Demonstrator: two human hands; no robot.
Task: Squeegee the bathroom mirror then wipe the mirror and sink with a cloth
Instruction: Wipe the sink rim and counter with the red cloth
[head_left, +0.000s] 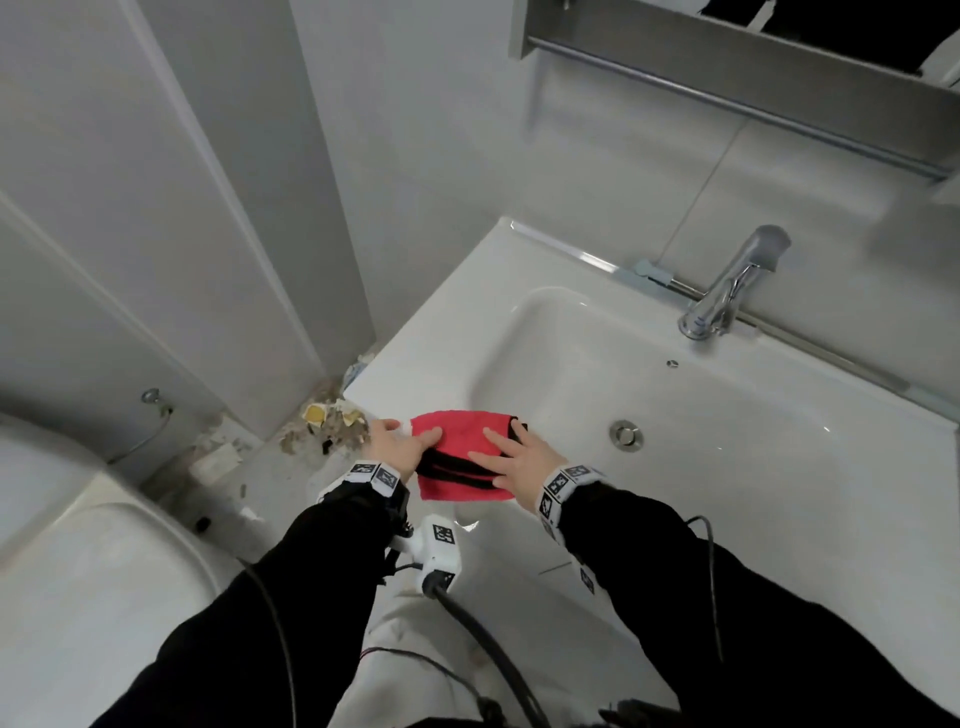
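Both hands, left hand (396, 446) and right hand (511, 453), press flat on the folded pink black-striped cloth (462, 465) lying crosswise on the white sink's (431, 332) near rim.

The mirror (779, 31) is cut off by the top edge.

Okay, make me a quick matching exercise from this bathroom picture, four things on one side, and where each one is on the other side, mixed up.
Things:
1. cloth
2. faucet
3. drain
4. debris

Places:
A. on the floor, left of the sink
B. bottom of the basin
C. back rim of the sink
D. front left rim, under both hands

Pairs: 1-D, 2-C, 3-B, 4-A
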